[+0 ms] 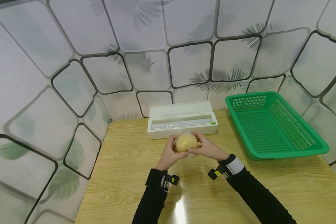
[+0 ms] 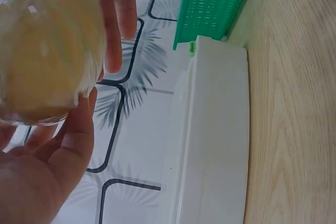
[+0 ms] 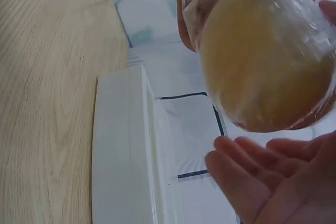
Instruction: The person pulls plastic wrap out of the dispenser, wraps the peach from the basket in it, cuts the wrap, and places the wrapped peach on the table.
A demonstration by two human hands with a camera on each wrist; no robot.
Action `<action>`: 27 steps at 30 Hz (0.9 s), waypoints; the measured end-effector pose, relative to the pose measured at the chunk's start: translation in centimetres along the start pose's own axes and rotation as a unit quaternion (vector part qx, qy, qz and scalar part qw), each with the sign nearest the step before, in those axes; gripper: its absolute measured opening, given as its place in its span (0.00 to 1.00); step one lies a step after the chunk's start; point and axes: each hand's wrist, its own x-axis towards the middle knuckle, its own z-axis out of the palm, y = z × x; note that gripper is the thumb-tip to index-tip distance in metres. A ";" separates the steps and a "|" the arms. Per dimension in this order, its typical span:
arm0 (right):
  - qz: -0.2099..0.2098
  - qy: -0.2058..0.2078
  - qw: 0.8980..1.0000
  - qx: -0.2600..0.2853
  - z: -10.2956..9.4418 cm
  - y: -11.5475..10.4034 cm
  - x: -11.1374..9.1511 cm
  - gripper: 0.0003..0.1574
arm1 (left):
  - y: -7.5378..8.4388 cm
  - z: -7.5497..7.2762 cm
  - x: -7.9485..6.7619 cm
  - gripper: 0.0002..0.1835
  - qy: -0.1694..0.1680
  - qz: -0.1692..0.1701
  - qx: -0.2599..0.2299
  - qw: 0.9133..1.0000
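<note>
A rounded, pale yellow piece of food [image 1: 186, 142], wrapped in clear, wrinkled cling film [image 3: 294, 3], is held up between both hands above the table. My left hand [image 1: 168, 154] grips its left side, thumb in front and fingers curled round it. On the other side my right hand [image 1: 209, 149] cups it, thumb at the front near the left thumb. The right wrist view shows the right fingers [image 3: 247, 166] loosely bent below it, with a gap there. Just beyond the hands stands a white cling film box [image 1: 182, 132], lid raised and a roll inside.
A green slotted plastic basket [image 1: 252, 146] stands at the right of the wooden table [image 1: 123, 174]. The film box carries a small green slider [image 1: 213, 122] at its right end. Patterned wall covering [image 1: 145, 71] rises behind and to the sides.
</note>
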 end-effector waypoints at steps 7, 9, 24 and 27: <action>-0.034 -0.011 0.999 0.035 0.4 0.3 0.1 0.44 | 0.5 -0.1 0.1 0.35 -0.017 0.023 0.029 0.999; -0.023 0.012 0.999 0.047 0.6 0.3 0.1 0.40 | 0.4 0.0 0.2 0.37 -0.008 0.016 0.016 1.000; -0.071 0.117 0.967 0.215 1.5 -0.2 0.2 0.29 | -2.4 1.3 0.8 0.33 0.030 0.056 -0.074 0.995; -0.080 0.117 0.965 0.221 1.8 -0.2 0.4 0.26 | -1.2 1.9 0.7 0.29 0.041 0.077 -0.032 0.996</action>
